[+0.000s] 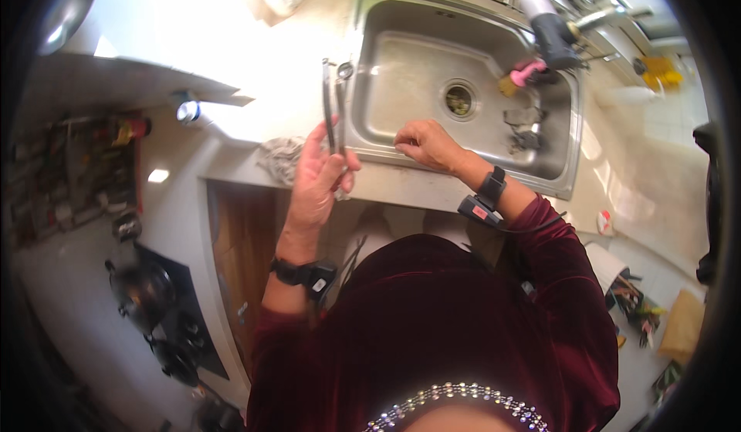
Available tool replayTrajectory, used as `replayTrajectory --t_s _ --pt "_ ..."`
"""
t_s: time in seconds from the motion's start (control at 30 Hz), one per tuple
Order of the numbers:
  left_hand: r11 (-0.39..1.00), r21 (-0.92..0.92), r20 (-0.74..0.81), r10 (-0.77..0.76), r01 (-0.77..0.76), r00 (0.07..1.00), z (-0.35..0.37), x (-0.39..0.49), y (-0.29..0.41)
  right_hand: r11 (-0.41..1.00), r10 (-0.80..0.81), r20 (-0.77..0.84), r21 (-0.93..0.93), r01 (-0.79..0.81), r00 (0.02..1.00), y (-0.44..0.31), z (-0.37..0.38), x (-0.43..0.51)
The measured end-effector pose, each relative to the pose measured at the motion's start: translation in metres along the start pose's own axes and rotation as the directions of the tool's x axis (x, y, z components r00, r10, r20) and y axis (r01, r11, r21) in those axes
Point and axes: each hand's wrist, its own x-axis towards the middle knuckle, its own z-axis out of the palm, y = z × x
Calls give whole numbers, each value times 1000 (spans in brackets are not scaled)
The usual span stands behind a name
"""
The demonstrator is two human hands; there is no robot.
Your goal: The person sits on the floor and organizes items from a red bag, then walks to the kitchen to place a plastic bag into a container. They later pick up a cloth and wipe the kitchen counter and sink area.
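Two slim metal utensils [329, 105] point away from me in my left hand [318, 177], above the counter at the left rim of a stainless steel sink [405, 73]. One has a small round end; their exact kind is unclear. My right hand [428, 143] hovers over the sink's near edge with curled fingers, and whether anything is between them cannot be told. A crumpled cloth [281, 159] lies beside my left hand. In the sink, a pink-handled brush [527, 73] and a grey rag or scourer [524, 122] lie at the right. Bits of food fill the drain strainer [460, 100].
A faucet [596, 20] stands at the sink's back right corner, near a dark-and-white bottle-like object [547, 27]. A bottle [191, 111] is on the left counter. Dark pots [142, 290] stand on a black hob [197, 316] at far left. Utensils in a holder [605, 267] are at right.
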Motion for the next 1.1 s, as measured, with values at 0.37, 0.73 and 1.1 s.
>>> replayTrajectory --t_s 0.37,0.73,1.1 --pt "987 -4 -155 157 -159 975 -4 -48 30 840 -495 100 -199 505 863 -57 93 84" --pt "980 166 -21 112 -107 993 -24 -31 20 92 191 48 994 -66 980 -116 8 28" --pt "984 175 40 -42 34 998 -28 -11 -27 -118 389 120 990 -80 913 -110 25 19"
